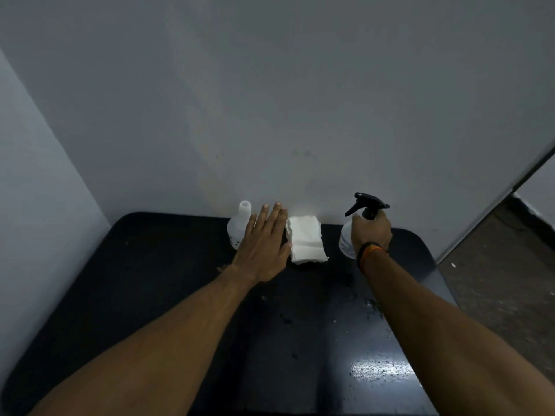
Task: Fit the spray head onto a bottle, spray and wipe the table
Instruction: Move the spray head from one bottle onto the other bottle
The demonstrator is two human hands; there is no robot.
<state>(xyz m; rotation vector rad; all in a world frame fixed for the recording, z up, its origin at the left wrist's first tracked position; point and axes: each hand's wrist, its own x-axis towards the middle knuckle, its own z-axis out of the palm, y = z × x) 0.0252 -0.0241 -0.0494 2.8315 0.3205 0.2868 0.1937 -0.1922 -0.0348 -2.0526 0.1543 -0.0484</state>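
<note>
Grey wall fills the upper two thirds of the frame. Dark table takes the lower part, rounded far corners, butted against the wall. Wet specks and a bright glare patch on its surface at lower right. Strip of rough floor at the right edge.

Both bare forearms reach in from the bottom edge toward the far side of the table.

Left hand at frame centre: flat, palm down, fingers straight and together, gripping nothing. Can't tell if it touches the table or hovers just above. Its thumb edge sits right against the left side of the white folded paper towel; fingertips reach nearly to the wall.

Capless clear bottle stands upright just left of and behind that hand, partly hidden by the fingers, neck open.

Right hand at centre right: closed around the shoulder of the spray bottle, which stands upright on the table near the wall. Black spray head is seated on its neck, above the knuckles, nozzle pointing to frame left. Black and orange wristband on that wrist.

Paper towel lies between the two hands, well clear of the right one.
</note>
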